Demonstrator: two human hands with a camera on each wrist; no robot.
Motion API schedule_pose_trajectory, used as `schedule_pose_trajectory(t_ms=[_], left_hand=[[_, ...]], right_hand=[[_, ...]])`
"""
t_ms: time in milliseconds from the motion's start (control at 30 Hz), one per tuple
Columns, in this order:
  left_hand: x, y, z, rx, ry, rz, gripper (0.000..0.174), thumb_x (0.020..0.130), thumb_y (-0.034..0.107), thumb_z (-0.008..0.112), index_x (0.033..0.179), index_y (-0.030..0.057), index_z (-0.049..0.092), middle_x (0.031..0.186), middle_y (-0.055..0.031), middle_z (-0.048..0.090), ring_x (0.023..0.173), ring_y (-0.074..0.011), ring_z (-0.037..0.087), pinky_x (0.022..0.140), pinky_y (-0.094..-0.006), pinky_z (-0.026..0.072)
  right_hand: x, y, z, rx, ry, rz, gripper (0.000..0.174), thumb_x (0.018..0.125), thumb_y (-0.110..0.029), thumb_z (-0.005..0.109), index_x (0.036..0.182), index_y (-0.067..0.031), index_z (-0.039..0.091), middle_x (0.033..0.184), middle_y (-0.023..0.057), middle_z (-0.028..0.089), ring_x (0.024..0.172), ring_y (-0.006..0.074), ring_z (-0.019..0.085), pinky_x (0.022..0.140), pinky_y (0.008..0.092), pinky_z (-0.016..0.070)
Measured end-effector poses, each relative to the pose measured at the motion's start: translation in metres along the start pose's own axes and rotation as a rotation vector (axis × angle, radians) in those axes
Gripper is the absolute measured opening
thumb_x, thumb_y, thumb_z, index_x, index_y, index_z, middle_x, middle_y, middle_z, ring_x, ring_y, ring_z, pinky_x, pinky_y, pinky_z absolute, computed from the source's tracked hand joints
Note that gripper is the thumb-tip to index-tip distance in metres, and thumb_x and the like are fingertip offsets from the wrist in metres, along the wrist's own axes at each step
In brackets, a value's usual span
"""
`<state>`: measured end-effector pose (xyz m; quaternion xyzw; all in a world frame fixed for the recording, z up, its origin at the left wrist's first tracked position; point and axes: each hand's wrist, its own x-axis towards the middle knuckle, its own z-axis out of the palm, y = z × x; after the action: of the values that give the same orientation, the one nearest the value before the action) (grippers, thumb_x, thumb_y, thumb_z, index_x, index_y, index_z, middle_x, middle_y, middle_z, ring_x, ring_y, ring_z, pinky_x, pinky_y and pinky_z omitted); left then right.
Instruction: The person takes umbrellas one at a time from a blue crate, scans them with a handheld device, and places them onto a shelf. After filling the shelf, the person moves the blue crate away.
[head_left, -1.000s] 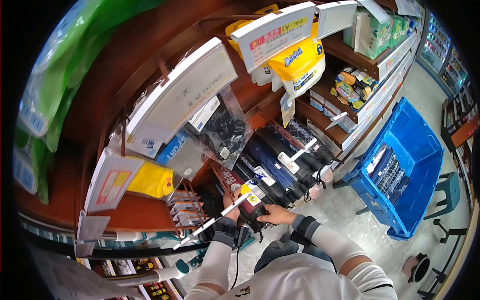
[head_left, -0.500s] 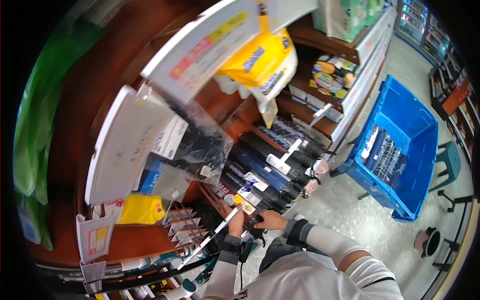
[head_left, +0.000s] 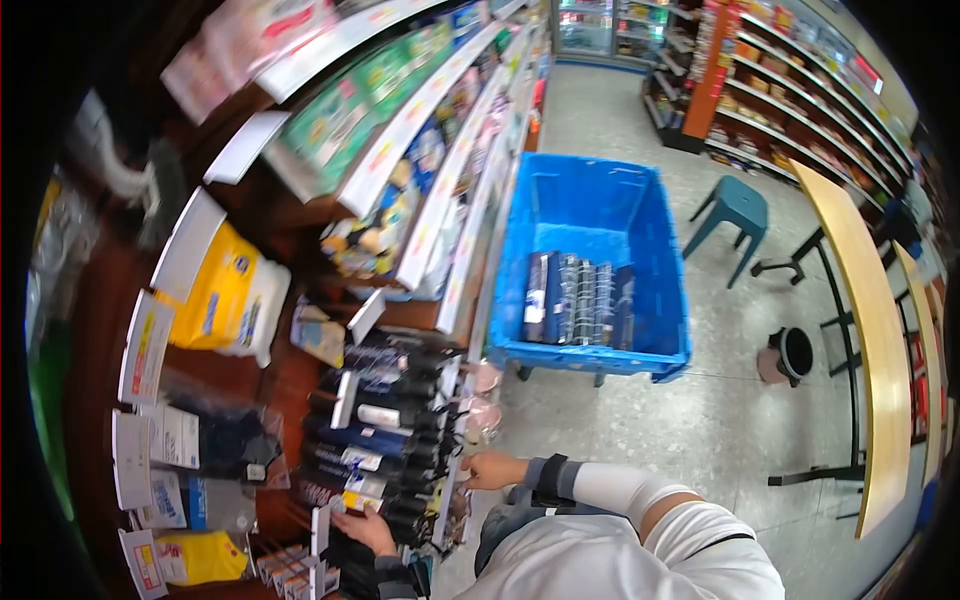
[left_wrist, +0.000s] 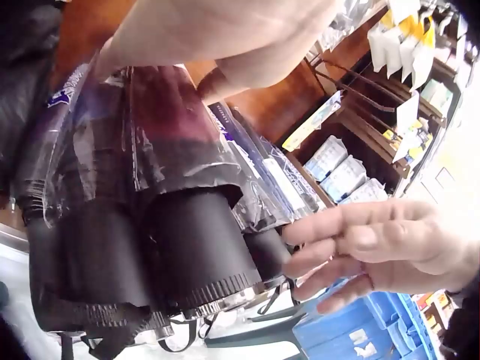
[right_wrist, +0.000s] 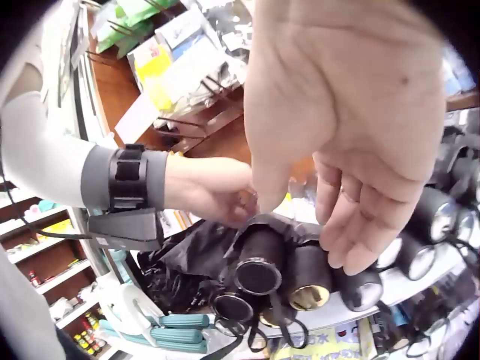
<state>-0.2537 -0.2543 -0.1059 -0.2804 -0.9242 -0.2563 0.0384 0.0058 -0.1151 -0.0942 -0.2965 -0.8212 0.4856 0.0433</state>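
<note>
A row of folded umbrellas in clear sleeves lies on the shelf, their black handles and wrist straps pointing out over the edge. My left hand holds a dark red umbrella near the left end of the row, its fingers and thumb on either side of the sleeve. In the head view, the left hand lies low beside the white price-tag holder. My right hand hangs just in front of the handles. The left wrist view shows this right hand with loose fingers and nothing in them.
A blue bin with several folded umbrellas stands ahead on the floor. Beyond it are a teal stool and a small pail. A wooden tabletop runs along the right. Hanging packs and price tags jut from the shelf.
My head view has swung right, bringing the blue bin to the middle. The right hand has come away from the umbrella handles, while the left has stayed at the dark red umbrella.
</note>
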Motion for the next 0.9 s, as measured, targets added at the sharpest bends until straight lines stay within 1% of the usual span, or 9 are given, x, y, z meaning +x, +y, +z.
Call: schedule_pose_trajectory(t_ms=[100,133,267,367,500,600,733,800,900], left_hand=[[-0.032,0.042,-0.007,-0.025,0.050,0.127,0.063,0.071,0.009,0.053,0.123,-0.0069,0.022,0.126,-0.0273,0.023,0.118,-0.0388,0.021,0.097,-0.0425,0.0188],[-0.046,0.056,-0.008,-0.137,0.058,0.255,0.061,0.071,0.006,0.052,0.123,-0.0064,0.022,0.127,-0.0259,0.021,0.119,-0.0377,0.020,0.097,-0.0425,0.0177],[-0.094,0.134,-0.017,-0.339,-0.127,0.462,0.057,0.071,0.000,0.048,0.123,-0.0014,0.027,0.128,-0.0198,0.023,0.118,-0.0350,0.023,0.097,-0.0409,0.0191],[-0.114,0.193,-0.010,-0.576,-0.192,0.605,0.050,0.072,-0.002,0.045,0.120,-0.0025,0.032,0.126,-0.0184,0.027,0.116,-0.0337,0.027,0.095,-0.0394,0.0221],[-0.134,0.276,-0.004,-0.658,-0.274,0.812,0.046,0.071,-0.001,0.047,0.116,-0.0024,0.036,0.121,-0.0189,0.033,0.113,-0.0328,0.031,0.094,-0.0391,0.0236],[-0.141,0.328,0.020,-0.704,-0.397,0.890,0.047,0.069,-0.001,0.050,0.114,-0.0017,0.038,0.118,-0.0188,0.037,0.110,-0.0330,0.034,0.093,-0.0389,0.0253],[-0.146,0.396,0.057,-0.577,-0.560,1.028,0.045,0.069,0.007,0.055,0.111,-0.0014,0.041,0.112,-0.0196,0.041,0.106,-0.0337,0.037,0.090,-0.0379,0.0289],[-0.146,0.427,0.086,-0.446,-0.801,1.005,0.047,0.069,0.018,0.058,0.108,-0.0023,0.044,0.109,-0.0211,0.045,0.103,-0.0342,0.041,0.088,-0.0376,0.0321],[-0.140,0.460,0.140,-0.330,-0.931,0.974,0.051,0.066,0.025,0.060,0.107,-0.0035,0.046,0.104,-0.0228,0.048,0.099,-0.0349,0.045,0.085,-0.0368,0.0358]], right_hand=[[-0.058,0.047,-0.026,0.009,0.112,0.159,0.038,0.070,-0.027,0.055,0.097,0.0003,0.053,0.082,0.0170,0.059,0.077,0.0317,0.056,0.068,0.0370,0.0442],[-0.082,0.063,-0.035,0.037,0.155,0.201,0.038,0.070,-0.028,0.055,0.096,0.0004,0.054,0.084,0.0173,0.059,0.078,0.0319,0.056,0.069,0.0371,0.0442],[-0.173,0.124,-0.049,-0.028,0.319,0.428,0.041,0.069,-0.032,0.056,0.095,-0.0001,0.055,0.088,0.0177,0.059,0.081,0.0321,0.056,0.072,0.0367,0.0440],[-0.235,0.159,-0.048,-0.023,0.338,0.577,0.041,0.068,-0.032,0.054,0.091,0.0003,0.057,0.090,0.0191,0.058,0.085,0.0320,0.055,0.075,0.0367,0.0428],[-0.301,0.177,-0.046,0.034,0.388,0.718,0.042,0.067,-0.034,0.054,0.093,-0.0002,0.058,0.091,0.0190,0.058,0.086,0.0315,0.054,0.076,0.0359,0.0427],[-0.331,0.186,-0.038,0.093,0.406,0.811,0.043,0.068,-0.034,0.055,0.094,-0.0004,0.058,0.092,0.0188,0.058,0.088,0.0314,0.054,0.077,0.0353,0.0424],[-0.350,0.193,-0.036,0.162,0.511,0.896,0.043,0.068,-0.035,0.057,0.096,-0.0021,0.058,0.092,0.0171,0.059,0.086,0.0304,0.055,0.077,0.0338,0.0429],[-0.353,0.200,-0.030,0.206,0.565,0.923,0.044,0.069,-0.035,0.057,0.097,-0.0016,0.057,0.092,0.0175,0.058,0.086,0.0298,0.055,0.076,0.0334,0.0430],[-0.357,0.195,-0.035,0.314,0.623,0.970,0.045,0.068,-0.034,0.058,0.097,-0.0004,0.056,0.091,0.0187,0.058,0.089,0.0309,0.054,0.078,0.0343,0.0420]])
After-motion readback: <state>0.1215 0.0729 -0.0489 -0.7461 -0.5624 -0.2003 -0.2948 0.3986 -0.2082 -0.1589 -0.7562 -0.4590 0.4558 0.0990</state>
